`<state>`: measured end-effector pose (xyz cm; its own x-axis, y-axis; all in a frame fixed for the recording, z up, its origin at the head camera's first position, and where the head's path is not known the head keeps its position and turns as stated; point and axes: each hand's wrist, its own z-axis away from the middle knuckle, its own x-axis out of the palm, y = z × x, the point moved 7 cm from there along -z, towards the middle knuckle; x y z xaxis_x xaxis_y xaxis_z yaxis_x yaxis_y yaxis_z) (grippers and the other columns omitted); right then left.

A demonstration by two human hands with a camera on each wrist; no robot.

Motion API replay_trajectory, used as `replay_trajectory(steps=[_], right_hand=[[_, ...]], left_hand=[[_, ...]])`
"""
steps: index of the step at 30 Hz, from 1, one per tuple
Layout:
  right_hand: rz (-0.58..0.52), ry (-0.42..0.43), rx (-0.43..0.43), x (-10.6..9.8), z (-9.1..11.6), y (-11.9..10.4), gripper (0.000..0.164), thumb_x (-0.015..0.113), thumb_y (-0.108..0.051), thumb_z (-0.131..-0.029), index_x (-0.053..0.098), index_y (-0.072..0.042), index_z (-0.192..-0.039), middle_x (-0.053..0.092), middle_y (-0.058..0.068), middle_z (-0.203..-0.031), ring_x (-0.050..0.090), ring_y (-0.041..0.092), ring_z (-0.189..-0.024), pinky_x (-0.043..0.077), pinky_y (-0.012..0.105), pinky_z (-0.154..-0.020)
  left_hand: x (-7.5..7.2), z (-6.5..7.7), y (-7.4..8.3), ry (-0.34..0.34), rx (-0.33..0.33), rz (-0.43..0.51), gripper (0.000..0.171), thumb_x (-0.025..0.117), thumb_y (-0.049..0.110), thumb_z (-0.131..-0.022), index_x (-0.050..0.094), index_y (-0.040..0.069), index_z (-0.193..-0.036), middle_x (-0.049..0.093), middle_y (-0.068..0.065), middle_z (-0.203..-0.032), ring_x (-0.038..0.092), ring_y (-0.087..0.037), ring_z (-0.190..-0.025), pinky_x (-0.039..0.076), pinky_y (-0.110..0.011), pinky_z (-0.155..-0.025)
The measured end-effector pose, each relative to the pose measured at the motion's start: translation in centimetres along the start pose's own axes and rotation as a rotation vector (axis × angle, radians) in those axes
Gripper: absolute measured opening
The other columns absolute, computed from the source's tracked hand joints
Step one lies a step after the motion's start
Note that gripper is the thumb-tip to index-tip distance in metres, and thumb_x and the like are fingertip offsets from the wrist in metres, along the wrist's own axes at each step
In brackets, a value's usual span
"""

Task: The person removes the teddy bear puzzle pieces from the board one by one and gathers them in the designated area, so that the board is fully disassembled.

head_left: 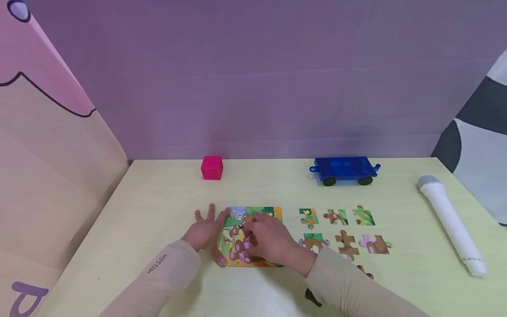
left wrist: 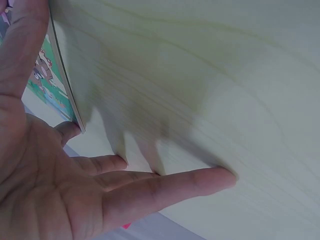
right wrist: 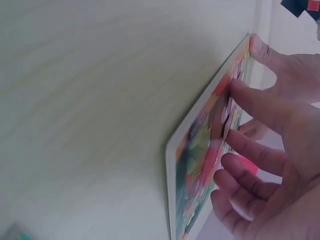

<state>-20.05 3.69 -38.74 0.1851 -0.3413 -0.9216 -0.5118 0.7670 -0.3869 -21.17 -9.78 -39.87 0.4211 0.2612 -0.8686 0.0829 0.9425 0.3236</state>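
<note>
A jigsaw board [head_left: 247, 264] with a picture of brown bears lies flat before me. My left hand [head_left: 206, 233] is spread along its left side, thumb at the lower left corner and a little finger at the top corner. Over the board's middle is my right hand [head_left: 271, 237]. In the right wrist view its thumb and index finger pinch a jigsaw piece [right wrist: 227, 123], one edge tipped up from the picture; the other fingers bend loosely. Most of that piece is hidden by the fingers.
Several loose jigsaw pieces [head_left: 347, 245] lie right of the board, some partly behind my right sleeve. A pink cube [head_left: 211, 168] and a blue wheeled toy wagon [head_left: 343, 169] stand at the back. A white microphone-shaped thing [head_left: 453, 224] lies far right. A dark object [head_left: 312, 297] shows by my right sleeve.
</note>
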Motion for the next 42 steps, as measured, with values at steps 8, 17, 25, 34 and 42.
replay_trajectory(steps=[8, 17, 25, 34, 42], right_hand=[[-0.022, -0.059, -0.014, -0.2, -0.2, 0.7, 0.028, 0.092, -0.023, -0.076, 0.076, -0.012, -0.096, 0.064, 0.002, -0.110, 0.058, 0.023, -0.104, 0.053, 0.040, -0.089], [-0.047, -0.008, -0.029, -2.3, 1.3, 2.1, 0.029, 0.089, -0.021, -0.079, 0.076, -0.013, -0.103, 0.056, -0.001, -0.094, 0.052, 0.012, -0.081, 0.047, 0.027, -0.067], [-0.066, -0.037, -0.042, -4.3, 4.0, 4.4, 0.027, 0.086, -0.026, -0.083, 0.074, -0.020, -0.106, 0.059, -0.003, -0.107, 0.060, 0.019, -0.098, 0.054, 0.040, -0.085], [-0.095, -0.045, -0.021, -6.5, 7.5, 7.5, 0.030, 0.084, -0.032, -0.085, 0.072, -0.026, -0.111, 0.060, -0.005, -0.114, 0.060, 0.022, -0.105, 0.053, 0.051, -0.088], [-0.093, -0.012, 0.001, -7.9, 11.1, 10.4, 0.032, 0.084, -0.038, -0.083, 0.069, -0.031, -0.111, 0.063, 0.004, -0.124, 0.060, 0.036, -0.116, 0.057, 0.046, -0.081]], left_hand=[[-0.2, 0.0, -0.1, 0.000, -0.001, -0.003, 0.122, 0.099, 0.023, -0.061, 0.029, 0.011, -0.160, 0.012, -0.032, -0.164, 0.010, -0.066, -0.143, 0.054, -0.063, -0.090], [-0.4, 0.0, -0.3, -0.014, -0.009, -0.035, 0.126, 0.100, 0.024, -0.060, 0.026, 0.011, -0.161, 0.008, -0.033, -0.164, 0.010, -0.068, -0.141, 0.051, -0.065, -0.093], [-0.4, -0.1, -0.4, -0.013, -0.009, -0.049, 0.125, 0.100, 0.025, -0.059, 0.027, 0.011, -0.160, 0.010, -0.034, -0.163, 0.012, -0.069, -0.140, 0.051, -0.064, -0.093], [-0.3, 0.0, -0.5, -0.022, -0.022, -0.046, 0.123, 0.099, 0.025, -0.061, 0.027, 0.011, -0.160, 0.010, -0.033, -0.163, 0.011, -0.068, -0.141, 0.047, -0.067, -0.097], [-0.2, 0.0, -0.6, -0.024, -0.022, -0.048, 0.124, 0.099, 0.025, -0.061, 0.027, 0.011, -0.160, 0.009, -0.033, -0.164, 0.011, -0.068, -0.141, 0.046, -0.068, -0.097]])
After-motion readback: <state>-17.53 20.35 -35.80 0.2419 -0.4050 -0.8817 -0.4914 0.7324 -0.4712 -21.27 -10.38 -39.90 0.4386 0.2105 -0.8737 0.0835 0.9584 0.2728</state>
